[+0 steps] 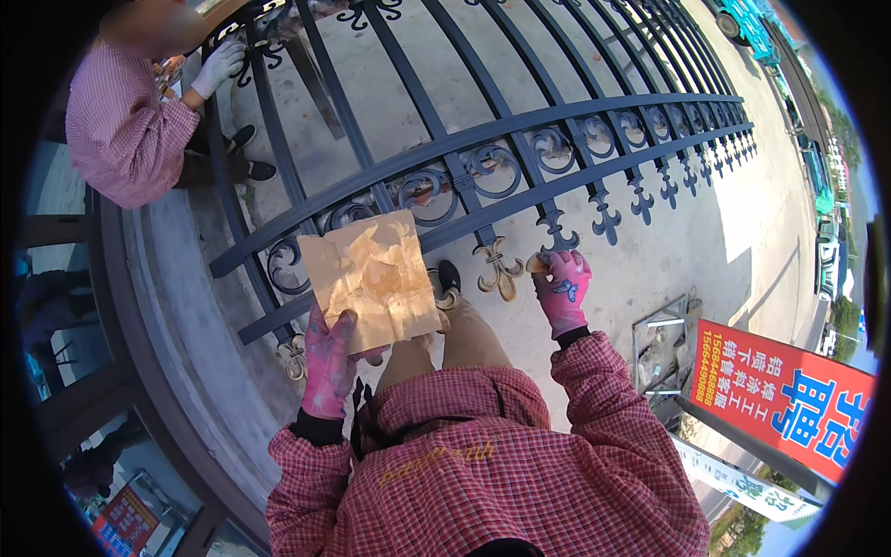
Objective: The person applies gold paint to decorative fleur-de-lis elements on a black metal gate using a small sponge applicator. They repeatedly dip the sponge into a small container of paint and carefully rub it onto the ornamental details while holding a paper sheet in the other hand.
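My left hand point(331, 357), in a pink glove, grips the lower edge of a creased tan paper sheet point(367, 237) with a shiny, wet-looking gold patch in its middle. My right hand point(564, 290), gloved in pink too, is closed on a small brown pad point(537, 264); its exact kind is hard to make out. That pad is beside a dark fleur-de-lis finial point(557, 234) on a dark grey metal fence panel point(483, 215). Left of it, a finial point(500, 268) is coloured gold, as is another finial point(292, 357) near my left hand.
At the upper left a co-worker point(130, 130) in a checked jacket touches the panel with a white-gloved hand point(220, 70). A red sign point(780, 390) and a metal frame point(661, 343) stand to the right. Glass doors point(70, 306) line the left; vehicles point(747, 28) are beyond.
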Action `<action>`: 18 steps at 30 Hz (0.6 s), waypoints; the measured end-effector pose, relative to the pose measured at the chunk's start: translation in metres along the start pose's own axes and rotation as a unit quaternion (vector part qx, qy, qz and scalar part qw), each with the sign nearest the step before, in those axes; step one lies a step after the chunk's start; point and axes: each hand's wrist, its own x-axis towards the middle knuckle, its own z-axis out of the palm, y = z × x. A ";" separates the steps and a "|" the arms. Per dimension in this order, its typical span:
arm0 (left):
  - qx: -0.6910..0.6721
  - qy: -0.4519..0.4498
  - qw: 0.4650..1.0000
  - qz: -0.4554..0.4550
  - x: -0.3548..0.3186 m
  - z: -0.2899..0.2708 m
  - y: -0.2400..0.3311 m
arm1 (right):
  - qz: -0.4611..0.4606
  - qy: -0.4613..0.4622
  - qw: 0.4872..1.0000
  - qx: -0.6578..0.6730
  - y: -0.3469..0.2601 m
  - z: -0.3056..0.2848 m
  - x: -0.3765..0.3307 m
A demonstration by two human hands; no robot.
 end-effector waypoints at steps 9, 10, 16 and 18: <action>0.001 -0.024 0.999 -0.029 -0.011 -0.006 -0.002 | -0.099 -0.067 0.991 -0.053 -0.013 0.017 0.005; 0.003 -0.022 0.999 -0.030 -0.014 -0.007 -0.001 | -0.169 -0.079 0.981 -0.061 -0.013 0.020 0.000; 0.007 -0.012 0.999 -0.034 -0.020 -0.013 -0.010 | -0.161 -0.140 0.976 -0.032 -0.013 0.007 0.002; 0.007 -0.012 1.000 -0.026 -0.021 -0.012 -0.013 | -0.092 -0.107 0.986 -0.093 -0.004 0.006 0.002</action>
